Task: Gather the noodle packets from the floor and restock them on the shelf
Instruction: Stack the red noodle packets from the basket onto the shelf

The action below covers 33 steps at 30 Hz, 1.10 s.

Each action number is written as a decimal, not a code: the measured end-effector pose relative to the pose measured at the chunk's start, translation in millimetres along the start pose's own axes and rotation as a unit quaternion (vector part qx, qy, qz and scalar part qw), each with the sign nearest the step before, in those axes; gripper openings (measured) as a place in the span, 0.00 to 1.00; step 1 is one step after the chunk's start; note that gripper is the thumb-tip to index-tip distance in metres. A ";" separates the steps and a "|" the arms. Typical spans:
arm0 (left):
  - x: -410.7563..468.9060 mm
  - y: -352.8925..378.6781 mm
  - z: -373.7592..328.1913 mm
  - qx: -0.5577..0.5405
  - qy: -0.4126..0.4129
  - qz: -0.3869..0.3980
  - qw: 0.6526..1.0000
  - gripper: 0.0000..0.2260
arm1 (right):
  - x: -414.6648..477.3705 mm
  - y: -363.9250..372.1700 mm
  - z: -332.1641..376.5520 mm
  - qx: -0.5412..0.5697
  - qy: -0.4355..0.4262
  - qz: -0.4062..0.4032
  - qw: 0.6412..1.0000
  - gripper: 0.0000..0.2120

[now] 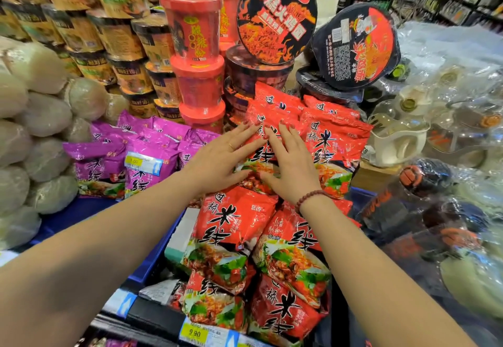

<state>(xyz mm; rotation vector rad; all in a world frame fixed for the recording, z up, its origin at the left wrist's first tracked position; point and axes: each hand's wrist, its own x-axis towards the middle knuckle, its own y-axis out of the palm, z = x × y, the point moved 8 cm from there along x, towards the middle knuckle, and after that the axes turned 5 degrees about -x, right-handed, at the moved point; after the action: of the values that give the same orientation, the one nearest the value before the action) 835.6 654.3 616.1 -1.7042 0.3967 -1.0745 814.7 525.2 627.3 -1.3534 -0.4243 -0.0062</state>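
Left hand (217,156) and right hand (292,167) flat, fingers straight, pressing red noodle packets (334,145) lettered 过桥米线; yellow 9.90 price tag (194,333) at six o'clock; purple packets (141,156) at nine o'clock

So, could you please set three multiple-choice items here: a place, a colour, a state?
1. The purple packets lie where from the red packets? A left; B right; C on top.
2. The bracelet on the right wrist is: A blue; B reddish-brown; C white.
3. The left hand and right hand are: A fists; B hanging idle; C pressed flat on red packets.
Key: 1 A, purple sits left of red; 2 B, its beads are reddish-brown; 3 C, straight fingers lie on the packets.
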 end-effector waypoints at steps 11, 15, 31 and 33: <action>-14.1 -5.6 0.1 0.002 -0.082 0.068 0.994 0.32 | -1.1 -1.0 14.2 -0.034 0.020 0.044 0.998 0.42; -27.2 -50.0 -9.4 -0.008 -0.078 0.009 0.997 0.25 | -12.6 -31.2 42.9 -0.049 -0.005 -0.030 0.998 0.36; -352.5 -148.8 12.9 0.021 -0.241 0.031 0.970 0.20 | -111.5 29.8 283.1 0.016 -0.112 -0.005 0.994 0.25; -405.3 -157.3 12.0 0.024 -0.265 0.038 0.963 0.20 | -125.9 53.1 313.8 0.046 -0.107 0.027 0.993 0.26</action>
<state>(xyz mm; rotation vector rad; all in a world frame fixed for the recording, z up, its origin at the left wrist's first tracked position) 588.6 1008.7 565.9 -1.8344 0.0888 -0.5321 619.7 803.6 587.3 -1.2780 -0.5613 0.2021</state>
